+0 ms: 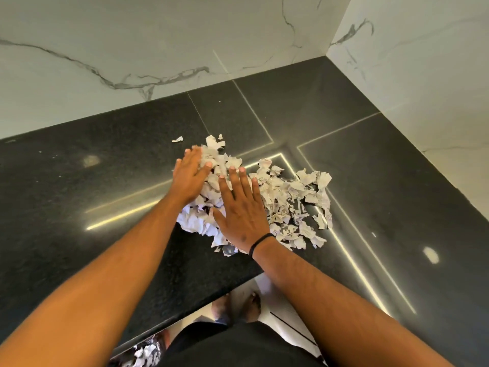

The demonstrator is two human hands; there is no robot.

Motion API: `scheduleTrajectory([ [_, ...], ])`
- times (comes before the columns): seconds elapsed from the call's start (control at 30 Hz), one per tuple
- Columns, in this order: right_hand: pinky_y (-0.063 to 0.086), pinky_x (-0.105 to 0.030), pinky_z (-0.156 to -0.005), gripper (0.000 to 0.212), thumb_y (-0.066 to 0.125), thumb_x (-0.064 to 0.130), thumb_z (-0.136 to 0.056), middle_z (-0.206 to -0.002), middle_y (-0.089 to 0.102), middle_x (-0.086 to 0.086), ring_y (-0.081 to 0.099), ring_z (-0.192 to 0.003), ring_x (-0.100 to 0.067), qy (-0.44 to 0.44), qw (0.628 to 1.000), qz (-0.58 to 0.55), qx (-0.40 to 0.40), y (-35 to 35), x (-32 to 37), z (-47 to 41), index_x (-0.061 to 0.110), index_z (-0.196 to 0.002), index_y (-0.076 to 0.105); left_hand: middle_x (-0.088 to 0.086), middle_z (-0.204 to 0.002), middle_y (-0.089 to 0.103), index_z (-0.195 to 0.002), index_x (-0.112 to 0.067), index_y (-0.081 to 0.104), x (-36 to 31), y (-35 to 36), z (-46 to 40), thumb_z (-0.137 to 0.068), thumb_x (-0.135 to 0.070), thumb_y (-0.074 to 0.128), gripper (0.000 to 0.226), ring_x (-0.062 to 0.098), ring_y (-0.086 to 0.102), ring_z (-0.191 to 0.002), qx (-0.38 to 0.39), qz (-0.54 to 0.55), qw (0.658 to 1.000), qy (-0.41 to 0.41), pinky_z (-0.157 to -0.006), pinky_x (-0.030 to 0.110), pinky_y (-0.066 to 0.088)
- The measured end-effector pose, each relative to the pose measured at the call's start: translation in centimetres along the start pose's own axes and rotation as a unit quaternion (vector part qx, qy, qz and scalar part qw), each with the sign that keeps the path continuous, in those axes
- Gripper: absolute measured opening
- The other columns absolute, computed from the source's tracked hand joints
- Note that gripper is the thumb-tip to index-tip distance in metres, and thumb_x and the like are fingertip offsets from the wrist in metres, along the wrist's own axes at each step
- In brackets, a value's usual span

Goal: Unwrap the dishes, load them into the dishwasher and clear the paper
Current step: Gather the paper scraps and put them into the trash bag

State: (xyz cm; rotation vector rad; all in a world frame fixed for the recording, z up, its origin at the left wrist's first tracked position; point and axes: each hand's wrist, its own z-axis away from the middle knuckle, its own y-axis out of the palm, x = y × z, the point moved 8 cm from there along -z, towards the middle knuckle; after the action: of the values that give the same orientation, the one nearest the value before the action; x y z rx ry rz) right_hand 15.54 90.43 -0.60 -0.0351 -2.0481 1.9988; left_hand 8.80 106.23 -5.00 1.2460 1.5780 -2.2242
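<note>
The black stone counter (79, 181) fills most of your view, and I take it as the landmark for everything else. Behind the counter, and on its right side, stands the white marble wall (132, 49) with grey veins; the two wall faces meet in a corner at the far right end of the counter. Bright light lines reflect on the polished surface.

On the counter, near its middle and reaching almost to its front edge, lies the pile of torn paper (288, 197), many small crumpled pieces with black print. The pile is wider on its right part and thicker under your hands. One single paper scrap (177, 139) lies apart from the pile, toward the back of the counter.

Your right hand (242, 210) lies flat on top of the pile, fingers straight and spread, holding nothing; a thin black wristband (260, 242) is around this wrist. Your left hand (189, 178) presses against the left side of the pile, near the back, with fingers straight and close together, the fingertips resting on the paper.

Below the front edge of the counter you can see your bare feet (238, 308) on a light floor, and some more crumpled paper on the floor (144, 352) at the lower left.
</note>
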Motion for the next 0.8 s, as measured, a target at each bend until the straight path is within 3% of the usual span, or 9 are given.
scheduleTrajectory([
  [0.07, 0.004, -0.054, -0.125, 0.074, 0.026, 0.056, -0.099, -0.168, 0.004, -0.015, -0.006, -0.156, -0.032, 0.01, 1.0, 0.009, -0.001, 0.0, -0.9, 0.1, 0.014, -0.159, 0.017, 0.013, -0.158, 0.039, -0.149, -0.009, 0.046, -2.2, 0.7, 0.0, -0.105, -0.033, 0.046, 0.05, 0.024, 0.03, -0.15, -0.007, 0.067, 0.997, 0.042, -0.124, 0.039, 0.019],
  [0.13, 0.003, -0.053, -0.125, 0.075, 0.033, 0.057, -0.099, -0.168, 0.006, -0.015, -0.003, -0.156, -0.032, 0.013, 1.0, 0.008, -0.011, -0.2, -1.7, 0.2, 0.014, -0.159, 0.019, 0.01, -0.132, 0.061, -0.127, -0.01, 0.065, -3.9, -0.6, -0.2, -0.099, -0.034, 0.051, 0.04, 0.024, 0.054, -0.126, -0.09, 0.091, 0.988, 0.082, -0.111, 0.043, 0.04],
  [0.2, 0.0, -0.051, -0.126, 0.075, 0.035, 0.058, -0.099, -0.168, 0.005, -0.015, -0.005, -0.156, -0.031, 0.024, 0.999, -0.001, -0.021, -0.7, -2.5, 0.2, 0.014, -0.159, 0.02, 0.007, -0.121, 0.063, -0.116, -0.014, 0.07, -4.8, -2.2, -0.7, -0.094, -0.032, 0.056, 0.031, 0.023, 0.057, -0.115, -0.189, 0.05, 0.975, 0.104, -0.102, 0.047, 0.045],
  [0.27, -0.001, -0.049, -0.126, 0.075, 0.03, 0.058, -0.099, -0.169, 0.002, -0.013, -0.008, -0.156, -0.03, 0.044, 0.999, -0.006, -0.027, -1.2, -3.6, 0.3, 0.015, -0.16, 0.019, 0.012, -0.137, 0.056, -0.125, -0.016, 0.066, -4.9, -3.2, -2.2, -0.092, -0.03, 0.06, 0.036, 0.028, 0.049, -0.129, -0.238, -0.015, 0.968, 0.081, -0.109, 0.047, 0.039],
  [0.33, -0.001, -0.049, -0.126, 0.075, 0.028, 0.058, -0.099, -0.169, 0.0, -0.012, -0.01, -0.155, -0.029, 0.064, 0.998, -0.007, -0.025, -1.3, -4.7, 0.7, 0.015, -0.16, 0.018, 0.018, -0.158, 0.034, -0.145, -0.016, 0.05, -3.9, -3.1, -4.4, -0.097, -0.038, 0.057, 0.054, 0.035, 0.027, -0.149, -0.196, -0.047, 0.979, 0.002, -0.12, 0.05, 0.024],
  [0.43, 0.004, -0.051, -0.126, 0.074, 0.034, 0.057, -0.1, -0.169, 0.001, -0.012, -0.008, -0.156, -0.03, 0.091, 0.996, -0.007, -0.021, -1.0, -6.2, 1.4, 0.015, -0.16, 0.019, 0.018, -0.167, 0.012, -0.159, -0.015, 0.025, -2.4, -1.5, -7.0, -0.102, -0.052, 0.043, 0.07, 0.035, 0.007, -0.155, -0.064, -0.054, 0.994, -0.068, -0.124, 0.052, 0.01],
  [0.6, 0.006, -0.051, -0.126, 0.076, 0.027, 0.059, -0.098, -0.168, 0.006, -0.014, -0.003, -0.156, -0.031, 0.121, 0.992, -0.013, -0.032, -1.2, -7.6, 2.0, 0.014, -0.159, 0.02, 0.016, -0.164, 0.026, -0.154, -0.012, 0.038, -5.8, 2.5, -6.8, -0.107, -0.047, 0.037, 0.059, 0.03, 0.015, -0.154, 0.045, -0.042, 0.998, 0.032, -0.124, 0.046, 0.013],
  [0.7, 0.006, -0.051, -0.126, 0.076, 0.027, 0.059, -0.099, -0.168, 0.008, -0.013, -0.003, -0.156, -0.03, 0.129, 0.99, -0.017, -0.044, -1.6, -8.3, 2.2, 0.014, -0.159, 0.021, 0.011, -0.138, 0.061, -0.13, -0.012, 0.065, -8.6, 2.3, -5.9, -0.103, -0.037, 0.051, 0.04, 0.029, 0.051, -0.133, 0.02, 0.021, 0.994, 0.101, -0.11, 0.041, 0.039],
  [0.8, 0.006, -0.05, -0.126, 0.075, 0.03, 0.059, -0.099, -0.168, 0.008, -0.011, -0.003, -0.156, -0.028, 0.149, 0.987, -0.026, -0.054, -2.1, -9.5, 2.7, 0.015, -0.159, 0.022, 0.01, -0.136, 0.06, -0.13, -0.017, 0.065, -8.0, -0.5, -6.6, -0.096, -0.043, 0.055, 0.043, 0.031, 0.053, -0.128, -0.107, -0.053, 0.988, 0.099, -0.108, 0.048, 0.041],
])
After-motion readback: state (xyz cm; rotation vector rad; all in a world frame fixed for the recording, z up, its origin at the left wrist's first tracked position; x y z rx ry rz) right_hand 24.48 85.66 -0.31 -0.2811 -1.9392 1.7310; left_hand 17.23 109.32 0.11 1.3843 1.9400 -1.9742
